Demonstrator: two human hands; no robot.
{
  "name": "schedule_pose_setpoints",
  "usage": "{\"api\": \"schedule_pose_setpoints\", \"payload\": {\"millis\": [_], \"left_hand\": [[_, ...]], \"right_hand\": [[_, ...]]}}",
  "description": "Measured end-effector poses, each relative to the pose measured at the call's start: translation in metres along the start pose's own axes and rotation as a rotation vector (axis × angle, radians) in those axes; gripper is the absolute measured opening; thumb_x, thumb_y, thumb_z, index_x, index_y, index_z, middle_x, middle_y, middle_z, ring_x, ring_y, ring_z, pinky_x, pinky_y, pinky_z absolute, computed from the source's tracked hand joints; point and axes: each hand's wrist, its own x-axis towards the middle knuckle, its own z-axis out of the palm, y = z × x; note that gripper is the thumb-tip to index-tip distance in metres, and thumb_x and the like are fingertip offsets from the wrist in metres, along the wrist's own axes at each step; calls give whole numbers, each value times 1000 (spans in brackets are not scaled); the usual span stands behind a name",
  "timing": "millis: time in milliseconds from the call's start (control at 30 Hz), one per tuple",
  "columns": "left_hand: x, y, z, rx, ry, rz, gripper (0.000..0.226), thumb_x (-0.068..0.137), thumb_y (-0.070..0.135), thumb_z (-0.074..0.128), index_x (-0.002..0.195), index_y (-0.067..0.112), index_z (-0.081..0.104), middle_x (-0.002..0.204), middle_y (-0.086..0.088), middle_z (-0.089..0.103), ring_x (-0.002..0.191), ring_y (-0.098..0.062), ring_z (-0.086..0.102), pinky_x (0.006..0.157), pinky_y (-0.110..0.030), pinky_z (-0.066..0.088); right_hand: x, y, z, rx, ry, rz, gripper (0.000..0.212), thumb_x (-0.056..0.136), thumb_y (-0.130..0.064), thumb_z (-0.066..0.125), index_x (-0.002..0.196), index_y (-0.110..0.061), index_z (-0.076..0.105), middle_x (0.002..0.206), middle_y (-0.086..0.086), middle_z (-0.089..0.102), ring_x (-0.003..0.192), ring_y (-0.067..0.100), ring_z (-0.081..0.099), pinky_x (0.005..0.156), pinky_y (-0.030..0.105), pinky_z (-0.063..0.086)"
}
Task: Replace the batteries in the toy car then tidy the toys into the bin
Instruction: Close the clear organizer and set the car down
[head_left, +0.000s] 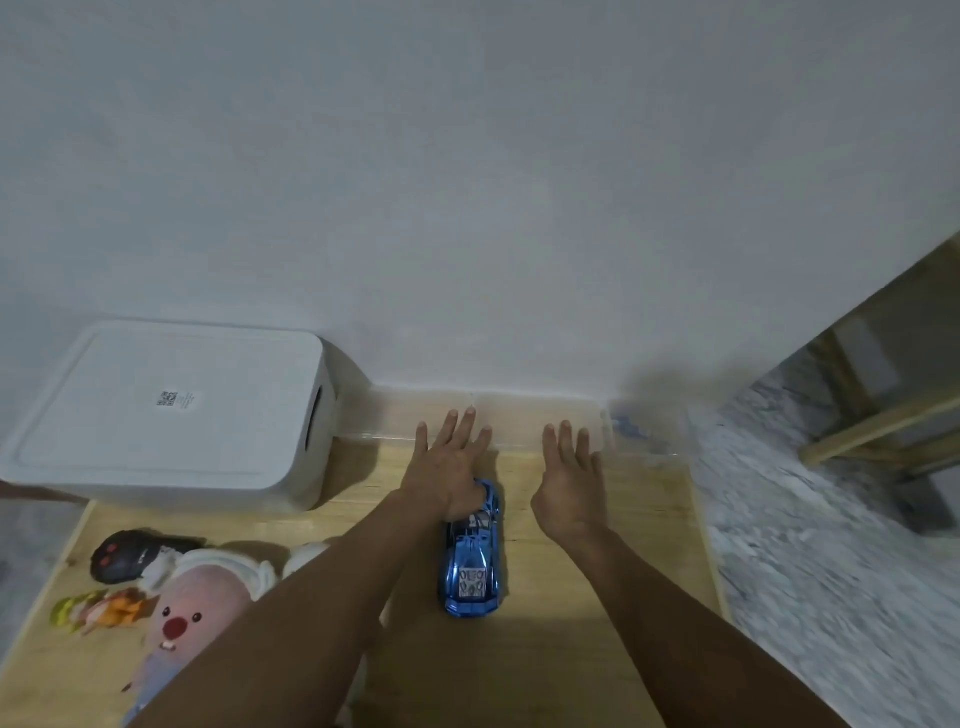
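Surface: a light wooden table (597, 597) set against a white wall (467, 182); marbled grey floor (831, 545) to the right.
Toy car: blue metallic toy car (471, 564), upright on its wheels, lying lengthwise near the middle of the table, one end toward the wall and the other toward the person.
Left hand: left hand (449, 467) stretched forward, fingers straight and spread, palm down; its heel covers the far end of the toy car. It grips nothing. Actual contact with the car cannot be confirmed.
Right hand: right hand (569, 483) just right of the toy car and apart from it, fingers straight and held together, empty.
Bin: white plastic bin (161, 410) with its lid on, at the far left of the table, a small printed label on the lid and a dark handle slot in its right end.
Clear container: transparent box (519, 421) against the wall, beyond both hands' fingertips; contents cannot be made out.
Other toys: pink plush toy (192, 613) at the near left, partly hidden by the left forearm; black remote control (122, 556) behind it; small yellow-and-orange figure (98, 610) beside the plush toy on its left.
Right background: wooden frame (883, 405) standing on the floor.
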Motion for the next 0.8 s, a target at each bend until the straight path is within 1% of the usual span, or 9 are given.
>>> {"api": "schedule_pose_setpoints", "payload": {"millis": [67, 133, 233, 333, 400, 467, 633, 700, 800], "left_hand": [[2, 0, 0, -4, 10, -1, 78, 96, 45, 41, 156, 24, -4, 161, -4, -20, 148, -23, -19, 119, -53, -9], [3, 0, 1, -40, 39, -8, 79, 95, 47, 43, 156, 25, -2, 162, -5, -18, 149, -24, -16, 119, -52, -8], [4, 3, 3, -110, 125, -85, 85, 93, 46, 51, 156, 24, -2, 161, -11, -18, 148, -29, -19, 119, -54, -8], [5, 7, 2, -143, 117, -209, 87, 93, 55, 44, 155, 22, -7, 159, -15, -22, 145, -38, -23, 115, -57, -12], [7, 10, 2, -142, 86, -222, 86, 93, 64, 35, 155, 22, -7, 159, -15, -22, 144, -39, -23, 115, -58, -11], [8, 14, 2, -125, 72, -212, 85, 93, 67, 30, 155, 24, -7, 160, -16, -20, 145, -39, -22, 117, -58, -9], [12, 17, 3, -72, 44, -210, 87, 90, 72, 29, 155, 28, -8, 159, -17, -21, 145, -40, -21, 118, -56, -7], [13, 15, 5, -56, 29, -212, 87, 90, 71, 30, 155, 29, -9, 159, -16, -22, 145, -40, -21, 118, -56, -8], [15, 14, 6, -61, 11, -217, 87, 90, 71, 32, 154, 30, -11, 159, -15, -24, 145, -39, -23, 118, -55, -9]], "right_hand": [[0, 3, -6, 98, 67, 41, 71, 93, -9, 45, 154, -14, 9, 163, 5, 2, 150, 24, -2, 122, 42, 9], [0, 11, -9, 168, 214, 90, 60, 95, -13, 45, 151, -13, 23, 162, 5, 15, 150, 23, 9, 121, 41, 15], [2, 28, -13, 130, 341, 230, 60, 95, -27, 47, 149, -12, 26, 161, 11, 14, 149, 29, 9, 120, 45, 14], [7, 47, -20, 152, 281, 394, 68, 95, -38, 44, 152, -13, 16, 162, 13, 3, 149, 33, 0, 120, 48, 8], [10, 56, -21, 171, 187, 423, 70, 97, -39, 40, 153, -12, 9, 162, 16, -1, 148, 38, -4, 120, 49, 7], [10, 60, -21, 170, 132, 385, 68, 98, -34, 39, 153, -10, 8, 161, 19, -1, 147, 41, -5, 120, 48, 8], [8, 56, -25, 186, 139, 267, 69, 90, -16, 46, 151, -7, 15, 160, 21, 4, 148, 39, -1, 120, 45, 12], [7, 58, -26, 148, 121, 253, 75, 86, -15, 48, 152, -7, 13, 161, 20, 1, 148, 39, -2, 120, 44, 11], [4, 62, -25, 65, 59, 216, 84, 86, -17, 50, 153, -7, 1, 160, 19, -8, 147, 40, -9, 121, 46, 7]]}}
